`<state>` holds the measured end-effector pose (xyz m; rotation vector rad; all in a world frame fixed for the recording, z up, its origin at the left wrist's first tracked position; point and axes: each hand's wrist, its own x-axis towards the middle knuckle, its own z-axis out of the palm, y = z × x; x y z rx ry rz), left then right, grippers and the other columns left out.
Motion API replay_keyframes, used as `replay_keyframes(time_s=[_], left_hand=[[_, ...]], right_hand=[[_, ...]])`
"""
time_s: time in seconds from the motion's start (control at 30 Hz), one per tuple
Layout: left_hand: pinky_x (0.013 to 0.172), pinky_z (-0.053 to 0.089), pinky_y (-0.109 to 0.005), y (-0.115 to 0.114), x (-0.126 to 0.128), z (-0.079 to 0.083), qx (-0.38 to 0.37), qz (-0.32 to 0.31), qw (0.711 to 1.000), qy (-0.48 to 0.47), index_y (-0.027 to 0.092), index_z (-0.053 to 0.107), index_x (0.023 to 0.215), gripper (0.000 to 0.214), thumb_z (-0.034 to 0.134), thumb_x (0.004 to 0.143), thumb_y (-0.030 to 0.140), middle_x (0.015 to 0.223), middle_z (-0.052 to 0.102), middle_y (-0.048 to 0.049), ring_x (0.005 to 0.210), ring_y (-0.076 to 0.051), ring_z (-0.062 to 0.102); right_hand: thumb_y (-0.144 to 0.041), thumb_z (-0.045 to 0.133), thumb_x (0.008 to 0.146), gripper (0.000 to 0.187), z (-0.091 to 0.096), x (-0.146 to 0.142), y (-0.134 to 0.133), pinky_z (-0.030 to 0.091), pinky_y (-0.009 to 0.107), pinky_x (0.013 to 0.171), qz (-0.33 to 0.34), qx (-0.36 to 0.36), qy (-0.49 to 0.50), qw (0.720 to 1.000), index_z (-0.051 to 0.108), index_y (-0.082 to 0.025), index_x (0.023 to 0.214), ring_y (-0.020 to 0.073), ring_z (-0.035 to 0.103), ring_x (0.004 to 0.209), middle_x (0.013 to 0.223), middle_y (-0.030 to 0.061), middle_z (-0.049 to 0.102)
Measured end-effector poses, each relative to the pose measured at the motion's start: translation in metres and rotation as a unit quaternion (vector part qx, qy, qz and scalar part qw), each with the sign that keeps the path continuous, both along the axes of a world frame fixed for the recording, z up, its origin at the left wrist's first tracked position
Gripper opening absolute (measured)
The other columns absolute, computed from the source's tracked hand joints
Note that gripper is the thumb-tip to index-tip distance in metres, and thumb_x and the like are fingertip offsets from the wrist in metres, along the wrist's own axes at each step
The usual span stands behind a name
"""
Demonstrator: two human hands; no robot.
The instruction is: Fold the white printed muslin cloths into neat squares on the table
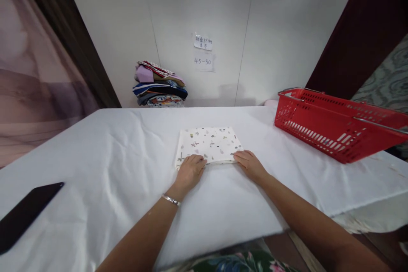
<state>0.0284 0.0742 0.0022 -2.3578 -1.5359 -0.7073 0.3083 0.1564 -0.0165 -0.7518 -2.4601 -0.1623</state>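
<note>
A folded white cloth [213, 141] with small printed motifs lies on the table in front of me, its layers showing along the near edge. At its near left corner, my left hand [191, 169] has curled fingers over the fabric and grips the edge; a silver bracelet is on that wrist. My right hand [250, 165] holds the near right corner, fingertips on top and thumb hidden. Both hands are closed on the cloth.
A white cloth covers the table [134, 170]. A red plastic basket [318, 119] with metal handles stands at the right. Against the back wall is a stack of folded fabrics [161, 87]. A dark phone-like slab [27, 212] lies at the left. Paper notes [204, 53] hang on the wall.
</note>
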Motion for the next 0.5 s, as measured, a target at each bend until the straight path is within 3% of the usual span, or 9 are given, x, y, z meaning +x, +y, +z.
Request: replay_keyframes(time_s=[0.5], left_hand=[[0.076, 0.042, -0.033, 0.0016, -0.0004, -0.0008, 0.004, 0.012, 1.0, 0.016, 0.021, 0.064, 0.097, 0.023, 0.045, 0.087, 0.014, 0.094, 0.063, -0.0046, 0.09, -0.019, 0.053]], right_hand=[[-0.021, 0.042, 0.091, 0.026, -0.0006, 0.001, 0.0067, 0.04, 0.043, 0.095, 0.013, -0.005, 0.011, 1.0, 0.061, -0.022, 0.11, 0.0187, 0.058, 0.103, 0.112, 0.0078, 0.065]])
